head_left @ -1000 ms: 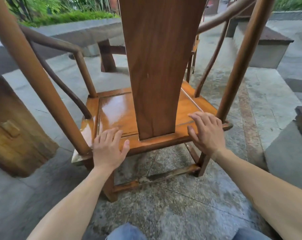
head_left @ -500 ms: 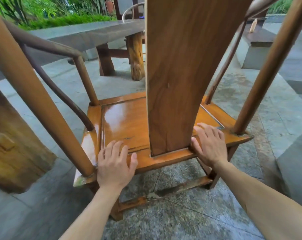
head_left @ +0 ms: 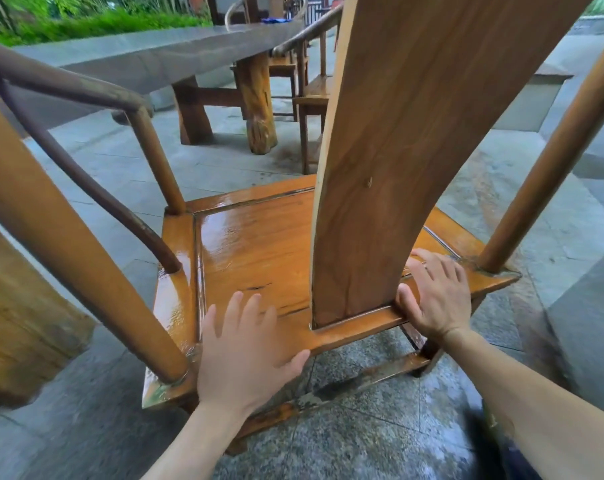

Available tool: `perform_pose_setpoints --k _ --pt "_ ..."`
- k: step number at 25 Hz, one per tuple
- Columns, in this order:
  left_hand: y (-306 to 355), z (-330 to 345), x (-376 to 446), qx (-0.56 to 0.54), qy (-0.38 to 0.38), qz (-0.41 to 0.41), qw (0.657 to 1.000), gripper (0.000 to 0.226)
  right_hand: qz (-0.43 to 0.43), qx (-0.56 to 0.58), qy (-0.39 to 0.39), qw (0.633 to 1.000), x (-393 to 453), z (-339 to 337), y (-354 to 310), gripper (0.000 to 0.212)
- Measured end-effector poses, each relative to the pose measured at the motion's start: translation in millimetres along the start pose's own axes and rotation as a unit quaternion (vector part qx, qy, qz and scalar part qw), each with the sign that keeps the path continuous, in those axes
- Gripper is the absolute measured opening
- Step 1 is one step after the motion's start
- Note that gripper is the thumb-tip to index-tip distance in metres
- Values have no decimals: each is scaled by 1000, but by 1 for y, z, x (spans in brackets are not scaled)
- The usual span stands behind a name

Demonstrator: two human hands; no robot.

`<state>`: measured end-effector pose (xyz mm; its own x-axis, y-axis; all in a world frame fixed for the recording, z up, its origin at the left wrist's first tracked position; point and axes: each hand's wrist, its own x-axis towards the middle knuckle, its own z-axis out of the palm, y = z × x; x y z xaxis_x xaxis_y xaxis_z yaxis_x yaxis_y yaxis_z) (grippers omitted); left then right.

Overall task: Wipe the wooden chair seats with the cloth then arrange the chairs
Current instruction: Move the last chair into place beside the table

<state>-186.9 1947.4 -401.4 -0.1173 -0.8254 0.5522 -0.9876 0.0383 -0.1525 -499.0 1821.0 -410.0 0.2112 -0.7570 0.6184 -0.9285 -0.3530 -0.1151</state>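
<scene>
A wooden armchair with a glossy, wet-looking orange seat [head_left: 259,244] stands right in front of me, seen from behind its broad back splat [head_left: 414,150]. My left hand [head_left: 245,355] lies flat on the rear edge of the seat, left of the splat, fingers straight. On the rear edge to the right of the splat rests my right hand [head_left: 439,299], fingers spread over the wood, thumb against the splat's base. A blue cloth [head_left: 274,20] lies far off on the long table.
A long grey-topped table [head_left: 155,57] on log legs runs ahead on the left. A second wooden chair [head_left: 311,84] stands beyond at the table. A thick wooden block [head_left: 20,323] is close on my left. Wet stone paving [head_left: 362,438] lies underfoot.
The chair has come closer and turned in view, revealing the table and second chair behind. Both hands stayed on the seat's rear edge, the left sliding slightly further onto it.
</scene>
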Motion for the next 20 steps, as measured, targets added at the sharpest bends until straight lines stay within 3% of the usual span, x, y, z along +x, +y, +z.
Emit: perform_pose_setpoints --k 5,15,20 --pt "-1 5 2 32 34 -1 999 86 -11 16 45 999 0 4 2 46" --pt "2 3 1 41 23 -10 999 88 -27 27 51 998 0 7 7 43" --pt "2 4 -2 51 24 -9 998 89 -42 38 98 994 -4 13 11 41"
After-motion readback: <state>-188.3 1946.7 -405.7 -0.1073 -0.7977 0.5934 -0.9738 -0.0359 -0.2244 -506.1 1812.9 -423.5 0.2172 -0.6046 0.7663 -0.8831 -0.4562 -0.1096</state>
